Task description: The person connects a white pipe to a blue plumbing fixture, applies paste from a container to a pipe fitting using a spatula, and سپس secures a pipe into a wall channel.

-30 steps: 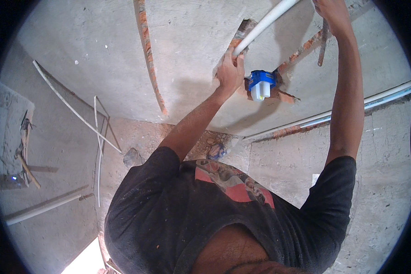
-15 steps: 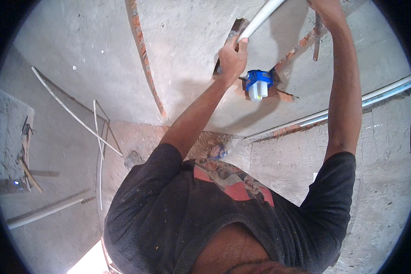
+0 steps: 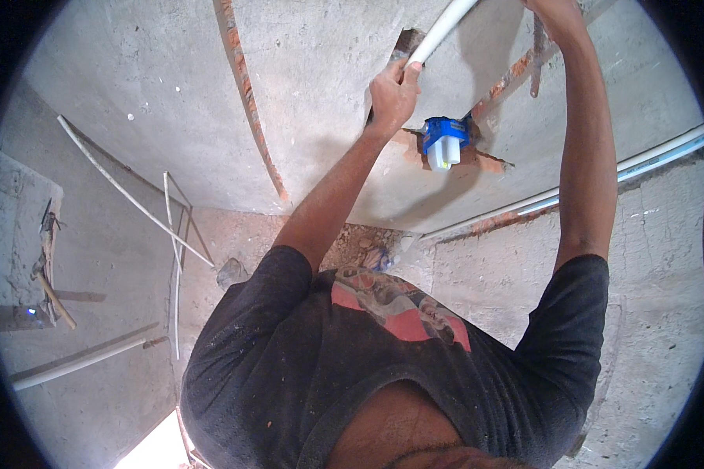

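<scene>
My left hand [image 3: 394, 95] is closed round the lower end of a white plastic pipe [image 3: 444, 33], which slants up and right out of the picture. Behind that hand a dark rectangular recess [image 3: 408, 43] is cut into the wall. My right hand [image 3: 557, 17] is raised at the top edge, its fingers cut off by the frame, so its grip is hidden. A narrow rusty bar [image 3: 536, 66] hangs right beside it; whether the hand holds it I cannot tell. Below and between the hands, a blue box with a white fitting [image 3: 446, 144] sits in a broken-out hole.
Chased grooves with exposed brick [image 3: 246, 94] run along the grey plaster wall. White and light-blue pipes [image 3: 641, 162] lie along the wall at right. Thin white pipes [image 3: 133, 190] lean at left, near a wooden-handled tool [image 3: 55, 301]. Rubble [image 3: 360, 242] covers the floor at the wall's foot.
My left hand and the pipe have shifted slightly left and up. My right hand and the rusty bar have also moved a little left and up.
</scene>
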`<state>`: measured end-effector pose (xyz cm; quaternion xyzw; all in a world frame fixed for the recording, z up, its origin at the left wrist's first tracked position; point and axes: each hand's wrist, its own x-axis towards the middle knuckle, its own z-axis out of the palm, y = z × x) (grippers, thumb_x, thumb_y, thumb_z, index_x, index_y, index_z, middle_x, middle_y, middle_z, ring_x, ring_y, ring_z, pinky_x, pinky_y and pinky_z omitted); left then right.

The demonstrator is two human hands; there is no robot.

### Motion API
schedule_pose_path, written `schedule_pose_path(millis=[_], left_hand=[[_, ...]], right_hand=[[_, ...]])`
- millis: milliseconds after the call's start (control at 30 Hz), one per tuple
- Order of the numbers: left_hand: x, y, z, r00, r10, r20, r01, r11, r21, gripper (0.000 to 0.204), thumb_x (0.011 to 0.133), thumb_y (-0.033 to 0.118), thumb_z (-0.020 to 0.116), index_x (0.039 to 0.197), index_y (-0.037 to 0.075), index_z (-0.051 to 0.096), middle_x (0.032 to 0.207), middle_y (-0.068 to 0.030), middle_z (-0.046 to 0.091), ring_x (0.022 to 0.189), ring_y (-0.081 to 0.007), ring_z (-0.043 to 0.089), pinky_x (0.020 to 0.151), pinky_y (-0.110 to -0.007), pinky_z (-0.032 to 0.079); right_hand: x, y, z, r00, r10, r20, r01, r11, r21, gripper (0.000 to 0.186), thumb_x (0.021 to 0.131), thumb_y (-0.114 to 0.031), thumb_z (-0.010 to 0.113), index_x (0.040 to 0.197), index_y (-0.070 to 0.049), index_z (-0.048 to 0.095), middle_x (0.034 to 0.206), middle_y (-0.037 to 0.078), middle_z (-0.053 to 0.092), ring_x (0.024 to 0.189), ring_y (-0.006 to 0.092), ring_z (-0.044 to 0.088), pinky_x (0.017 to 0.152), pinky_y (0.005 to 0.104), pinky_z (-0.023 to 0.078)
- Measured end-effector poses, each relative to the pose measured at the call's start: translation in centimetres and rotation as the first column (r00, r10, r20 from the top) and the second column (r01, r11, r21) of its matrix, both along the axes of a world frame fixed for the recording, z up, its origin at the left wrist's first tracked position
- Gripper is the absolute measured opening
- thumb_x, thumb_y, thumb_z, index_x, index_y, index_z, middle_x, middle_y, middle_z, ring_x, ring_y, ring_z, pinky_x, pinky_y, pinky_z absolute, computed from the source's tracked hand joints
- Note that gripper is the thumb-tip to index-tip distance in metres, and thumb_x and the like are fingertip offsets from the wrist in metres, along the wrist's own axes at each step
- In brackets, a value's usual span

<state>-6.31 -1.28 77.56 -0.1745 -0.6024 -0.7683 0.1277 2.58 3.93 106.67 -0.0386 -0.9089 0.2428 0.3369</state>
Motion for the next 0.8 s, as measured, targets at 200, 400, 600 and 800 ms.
schedule_pose_path(millis=[200,400,600,800], left_hand=[[0.3,-0.4,0.3,0.998,-0.060,0.024,0.059,0.998,0.031,0.041,0.097,0.032,0.059,0.114,-0.005,0.064,0.064,-0.0046,0.062,0.051,-0.0077,0.056,0.045,-0.024,0.043],[0.1,-0.5,0.3,0.993,-0.103,0.053,0.099,0.993,0.066,0.041,0.097,0.031,0.059,0.114,-0.006,0.063,0.066,-0.0044,0.062,0.054,-0.0075,0.057,0.046,-0.023,0.044],[0.4,-0.8,0.5,0.996,-0.061,0.061,0.060,0.998,0.027,0.031,0.095,0.025,0.062,0.107,-0.004,0.068,0.064,-0.0042,0.064,0.054,-0.0081,0.060,0.049,-0.026,0.048],[-0.5,-0.4,-0.2,0.999,0.036,-0.013,-0.037,0.997,-0.074,0.032,0.094,0.028,0.062,0.103,-0.001,0.069,0.063,-0.0085,0.063,0.056,-0.0127,0.061,0.055,-0.032,0.048]], right_hand=[[0.3,0.4,-0.1,0.998,0.057,-0.009,-0.057,0.998,0.021,0.062,0.091,-0.042,0.065,0.130,0.005,0.057,0.117,0.022,0.066,0.112,0.0334,0.062,0.100,0.0451,0.047],[0.2,-0.1,-0.2,0.999,0.033,0.005,-0.033,0.998,-0.059,0.063,0.090,-0.044,0.065,0.130,0.004,0.057,0.119,0.023,0.064,0.114,0.0340,0.061,0.102,0.0463,0.046],[0.4,0.4,-0.5,0.998,0.058,-0.012,-0.059,0.998,-0.037,0.065,0.091,-0.045,0.065,0.132,0.004,0.054,0.123,0.024,0.062,0.117,0.0350,0.059,0.103,0.0472,0.045],[0.5,0.2,-0.1,0.998,0.057,0.016,-0.056,0.998,-0.022,0.065,0.092,-0.045,0.064,0.133,0.005,0.053,0.124,0.025,0.061,0.119,0.0350,0.057,0.104,0.0475,0.044]])
